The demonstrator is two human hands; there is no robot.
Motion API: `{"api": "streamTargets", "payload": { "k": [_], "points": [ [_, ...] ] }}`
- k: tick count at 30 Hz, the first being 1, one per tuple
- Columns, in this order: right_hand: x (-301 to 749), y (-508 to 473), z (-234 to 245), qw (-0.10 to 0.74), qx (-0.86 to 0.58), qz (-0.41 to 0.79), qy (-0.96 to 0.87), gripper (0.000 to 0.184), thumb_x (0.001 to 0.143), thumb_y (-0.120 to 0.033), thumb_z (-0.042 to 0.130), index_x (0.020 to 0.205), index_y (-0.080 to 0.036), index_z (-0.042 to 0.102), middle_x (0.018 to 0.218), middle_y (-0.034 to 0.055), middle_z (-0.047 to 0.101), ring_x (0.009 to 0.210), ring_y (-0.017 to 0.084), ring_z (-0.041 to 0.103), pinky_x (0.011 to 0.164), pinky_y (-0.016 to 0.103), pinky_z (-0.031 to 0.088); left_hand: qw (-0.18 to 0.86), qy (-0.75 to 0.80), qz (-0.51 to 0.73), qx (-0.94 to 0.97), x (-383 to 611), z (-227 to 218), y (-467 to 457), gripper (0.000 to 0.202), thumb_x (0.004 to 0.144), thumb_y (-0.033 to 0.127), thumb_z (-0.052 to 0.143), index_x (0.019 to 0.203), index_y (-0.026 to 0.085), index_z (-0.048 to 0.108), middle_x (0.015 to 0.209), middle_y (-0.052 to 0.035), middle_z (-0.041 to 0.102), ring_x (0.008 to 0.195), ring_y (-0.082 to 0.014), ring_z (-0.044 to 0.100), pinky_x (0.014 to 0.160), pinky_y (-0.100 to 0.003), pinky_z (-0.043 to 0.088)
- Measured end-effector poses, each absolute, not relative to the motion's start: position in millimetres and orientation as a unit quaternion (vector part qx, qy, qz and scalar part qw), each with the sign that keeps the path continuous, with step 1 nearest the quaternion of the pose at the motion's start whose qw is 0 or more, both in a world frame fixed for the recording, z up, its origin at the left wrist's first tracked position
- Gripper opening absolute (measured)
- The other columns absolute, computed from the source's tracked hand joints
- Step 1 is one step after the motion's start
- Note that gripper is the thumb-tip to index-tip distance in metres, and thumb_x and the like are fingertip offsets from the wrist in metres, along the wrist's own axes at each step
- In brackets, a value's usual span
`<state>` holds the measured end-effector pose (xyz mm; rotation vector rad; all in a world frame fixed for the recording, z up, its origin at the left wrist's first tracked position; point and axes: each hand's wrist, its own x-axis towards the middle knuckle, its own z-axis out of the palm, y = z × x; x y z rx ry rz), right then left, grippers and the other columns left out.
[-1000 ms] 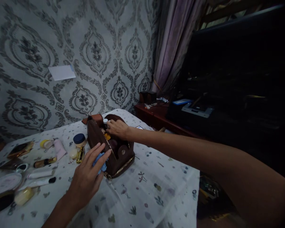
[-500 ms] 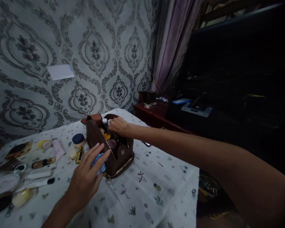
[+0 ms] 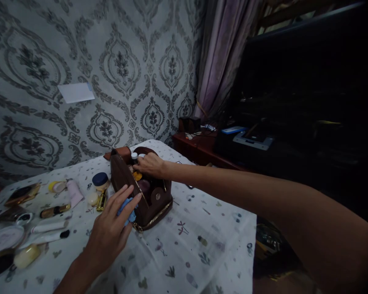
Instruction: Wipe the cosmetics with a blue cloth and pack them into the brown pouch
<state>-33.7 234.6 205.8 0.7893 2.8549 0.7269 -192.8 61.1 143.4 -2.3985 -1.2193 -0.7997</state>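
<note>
A brown leather pouch (image 3: 155, 200) stands open on the white patterned tablecloth (image 3: 184, 249). My left hand (image 3: 112, 230) lies against its near side with fingers stretched out, a blue cloth (image 3: 125, 206) under the fingertips. My right hand (image 3: 150, 164) reaches over the pouch's far rim, fingers curled around a small white-capped bottle (image 3: 134, 156) that stands inside. Something yellow (image 3: 137, 175) shows within the pouch too.
Cosmetics lie left of the pouch: a blue-lidded jar (image 3: 100, 180), a gold tube (image 3: 102, 200), a pink tube (image 3: 74, 192), white tubes (image 3: 49, 226), compacts (image 3: 4, 237). A dark red side table (image 3: 199, 149) and a dark cabinet stand to the right. The cloth's edge drops off at right.
My right hand shifted slightly left along the pouch's rim, closer to the white-capped bottle. My left hand has hardly moved.
</note>
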Motion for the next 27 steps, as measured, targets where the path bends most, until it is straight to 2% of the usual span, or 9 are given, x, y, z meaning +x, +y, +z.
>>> {"api": "streamTargets", "payload": {
  "k": [8, 18, 27],
  "points": [
    [-35.9, 235.1, 207.2, 0.069, 0.273, 0.229, 0.932, 0.027, 0.096, -0.007, 0.043, 0.103, -0.01, 0.07, 0.099, 0.0177, 0.072, 0.092, 0.023, 0.067, 0.065, 0.032, 0.042, 0.167, -0.43, -0.279, -0.842, -192.8, 143.5, 60.1, 0.067, 0.091, 0.002, 0.043, 0.153, 0.025, 0.031, 0.152, -0.0139, 0.042, 0.146, -0.0295, 0.033, 0.108, -0.047, 0.045],
    [-41.0, 240.5, 202.7, 0.069, 0.278, 0.226, 0.931, 0.029, 0.095, -0.004, 0.042, 0.106, -0.009, 0.068, 0.103, 0.0183, 0.072, 0.093, 0.022, 0.068, 0.063, 0.031, 0.042, 0.163, -0.439, -0.286, -0.836, -192.7, 140.6, 60.9, 0.073, 0.09, 0.003, 0.043, 0.156, 0.03, 0.026, 0.153, -0.012, 0.043, 0.145, -0.0315, 0.036, 0.107, -0.049, 0.047],
    [-45.9, 242.3, 200.8, 0.057, 0.282, 0.225, 0.931, 0.025, 0.093, -0.003, 0.045, 0.098, -0.009, 0.069, 0.093, 0.0163, 0.074, 0.087, 0.022, 0.069, 0.059, 0.031, 0.04, 0.153, -0.441, -0.299, -0.833, -193.6, 137.6, 61.4, 0.07, 0.091, 0.004, 0.043, 0.155, 0.031, 0.029, 0.154, -0.0101, 0.042, 0.145, -0.0306, 0.036, 0.109, -0.047, 0.046]
  ]
}}
